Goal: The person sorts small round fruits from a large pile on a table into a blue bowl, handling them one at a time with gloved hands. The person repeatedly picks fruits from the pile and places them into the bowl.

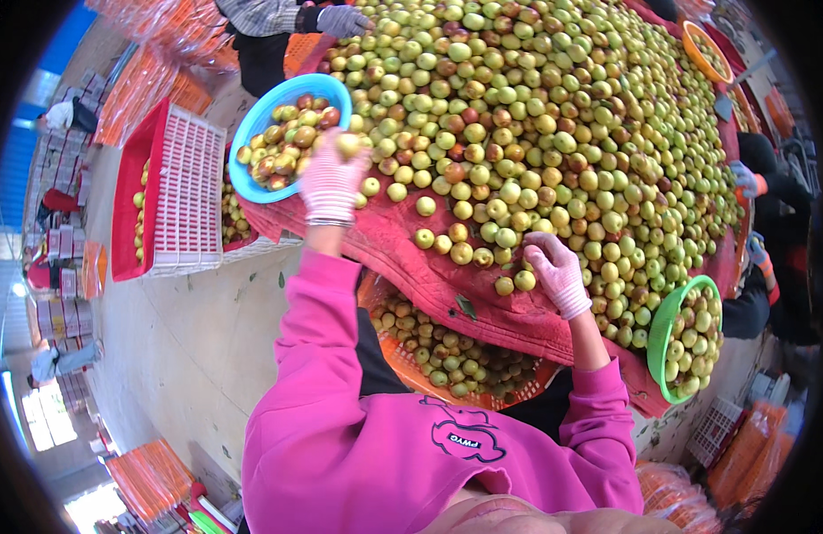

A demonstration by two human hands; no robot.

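Note:
A large heap of green and red-brown jujubes [551, 133] covers a table draped in red cloth [411, 263]. My left hand [335, 177], in a pink-and-white striped glove, is at the rim of a blue plastic basin [291, 83]. A yellow-green jujube [348, 145] is in its fingers. Redder jujubes [305, 137] partly fill the basin. My right hand [558, 272], gloved alike, hovers at the heap's near edge with its fingers curled. Just below its fingertips lie two loose jujubes [515, 283]. Whether anything is inside that hand is hidden.
An orange crate [385, 334] of jujubes stands below the table edge, near my legs. White crates [191, 187] flank the left side. A green basin [662, 334] of jujubes sits at the right corner. Co-workers' gloved hands [343, 21] reach in at far left and right.

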